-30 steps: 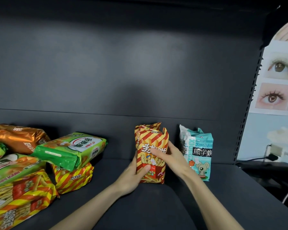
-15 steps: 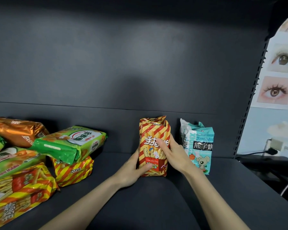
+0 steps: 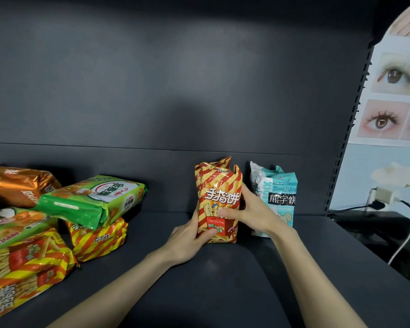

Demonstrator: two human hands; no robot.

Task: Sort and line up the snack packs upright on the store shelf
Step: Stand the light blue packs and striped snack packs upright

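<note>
The person holds a striped pack [image 3: 219, 197] upright on the shelf [image 3: 223, 287], near the back wall and just beside a blue pack [image 3: 282, 200] that stands on its right. The left grip [image 3: 187, 237] is curled round the pack's lower left side, with the thumb on the front. The right grip [image 3: 253, 214] is curled round the right side, thumb across the front, and sits between the two packs. The striped pack looks soft and puffy, so it may tip over when both grips let go, most of all if its bottom is not flat on the shelf. The right grip is close against the blue pack, so a fast pull may knock that one down too. A hard squeeze may break the snacks inside. No box or basket shows; the shelf holds everything. On the left, more packs lie flat in a heap: a green pack [image 3: 92, 200] rests on a small striped pack [image 3: 100, 240], with a brown pack [image 3: 17, 183] behind. All the bags look shut, so what is inside cannot be seen.
</note>
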